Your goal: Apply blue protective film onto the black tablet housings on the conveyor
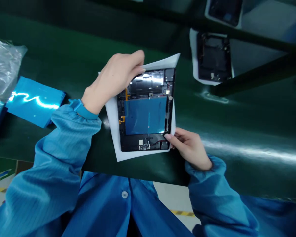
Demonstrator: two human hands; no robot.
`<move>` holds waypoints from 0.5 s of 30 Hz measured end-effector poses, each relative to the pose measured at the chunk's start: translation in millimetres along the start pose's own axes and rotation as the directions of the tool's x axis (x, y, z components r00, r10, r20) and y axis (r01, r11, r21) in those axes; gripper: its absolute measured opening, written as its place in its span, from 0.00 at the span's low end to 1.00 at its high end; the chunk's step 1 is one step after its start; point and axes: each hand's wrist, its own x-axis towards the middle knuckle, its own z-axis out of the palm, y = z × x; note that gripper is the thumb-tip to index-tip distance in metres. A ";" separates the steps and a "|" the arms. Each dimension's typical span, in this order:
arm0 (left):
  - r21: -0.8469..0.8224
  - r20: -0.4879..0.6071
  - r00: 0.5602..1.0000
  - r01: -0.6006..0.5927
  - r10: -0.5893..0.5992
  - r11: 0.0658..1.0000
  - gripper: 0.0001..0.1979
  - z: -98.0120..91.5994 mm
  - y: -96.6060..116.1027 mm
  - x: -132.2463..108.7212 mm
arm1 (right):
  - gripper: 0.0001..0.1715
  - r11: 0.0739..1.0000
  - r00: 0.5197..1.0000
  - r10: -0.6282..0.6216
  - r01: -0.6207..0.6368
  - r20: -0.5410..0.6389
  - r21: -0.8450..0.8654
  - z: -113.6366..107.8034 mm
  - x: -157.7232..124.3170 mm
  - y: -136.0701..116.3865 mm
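Observation:
An opened tablet-like device (145,115) with a blue film-covered rectangle at its centre lies on a white sheet (113,131), whose top right corner sticks up. My left hand (118,74) pinches the top edge of the device and sheet, fingers closed, a blue band at its wrist. At the lower right corner, my right hand (187,144) grips the device with the thumb on top and the other fingers partly hidden beneath the sheet.
Blue film-covered pieces (37,102) and a clear plastic bag (5,65) are at the left of the green table (236,128). Another opened device (214,56) rests on white sheeting at upper right, near a dark bar (256,72).

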 end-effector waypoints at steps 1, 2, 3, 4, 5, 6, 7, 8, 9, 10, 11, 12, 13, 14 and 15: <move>0.021 -0.052 0.998 0.049 -0.048 0.999 0.24 -1.9 -9.2 -0.4 | 0.25 1.000 0.999 -0.013 0.014 -0.042 0.006 4.2 10.8 -0.2; 0.057 -0.142 0.983 0.121 -0.112 0.991 0.27 -2.6 -19.5 -1.2 | 0.27 1.000 0.997 -0.025 0.026 -0.079 0.012 8.0 24.5 0.0; 0.093 -0.246 0.953 0.202 -0.174 0.975 0.29 -2.0 -30.8 -2.4 | 0.29 0.999 0.993 -0.032 0.034 -0.110 0.019 11.1 41.1 0.5; 0.122 -0.368 0.897 0.307 -0.244 0.944 0.32 0.3 -43.0 -3.9 | 0.31 0.999 0.990 -0.038 0.041 -0.136 0.024 13.3 60.5 0.8; 0.124 -0.472 0.823 0.418 -0.317 0.900 0.33 4.3 -55.7 -5.6 | 0.32 0.999 0.986 -0.041 0.046 -0.161 0.026 14.8 82.5 0.7; 0.113 -0.494 0.789 0.474 -0.364 0.873 0.34 9.8 -68.5 -7.2 | 0.32 0.999 0.981 -0.044 0.049 -0.188 0.022 15.5 106.8 -0.1; 0.077 -0.531 0.747 0.513 -0.401 0.855 0.34 16.5 -80.7 -8.7 | 0.32 0.999 0.976 -0.045 0.050 -0.214 0.017 15.6 132.8 -1.8; 0.017 -0.573 0.704 0.522 -0.419 0.853 0.34 23.8 -92.0 -9.9 | 0.32 0.999 0.969 -0.046 0.050 -0.244 0.011 15.2 159.8 -4.4; -0.032 -0.552 0.718 0.490 -0.424 0.871 0.32 30.9 -101.7 -10.6 | 0.32 0.999 0.961 -0.048 0.051 -0.274 0.002 14.6 187.0 -8.0; -0.078 -0.537 0.724 0.468 -0.432 0.880 0.29 37.5 -109.5 -10.8 | 0.32 0.999 0.951 -0.052 0.052 -0.304 -0.009 14.1 213.6 -12.2; -0.112 -0.527 0.729 0.451 -0.437 0.886 0.26 42.8 -115.3 -10.6 | 0.32 0.998 0.942 -0.057 0.053 -0.332 -0.020 13.6 238.8 -16.8; -0.131 -0.512 0.739 0.437 -0.438 0.890 0.22 46.8 -119.1 -10.0 | 0.31 0.998 0.934 -0.059 0.051 -0.352 -0.032 13.4 261.9 -21.2; -0.138 -0.505 0.742 0.434 -0.440 0.890 0.20 49.4 -121.1 -9.2 | 0.31 0.998 0.928 -0.060 0.048 -0.368 -0.044 13.4 282.3 -25.0; -0.135 -0.499 0.746 0.435 -0.441 0.890 0.19 50.7 -121.8 -8.4 | 0.30 0.998 0.924 -0.060 0.042 -0.378 -0.055 13.5 299.8 -27.9; -0.128 -0.491 0.752 0.437 -0.440 0.890 0.18 51.1 -121.6 -7.6 | 0.29 0.997 0.922 -0.059 0.036 -0.382 -0.067 13.7 314.1 -29.4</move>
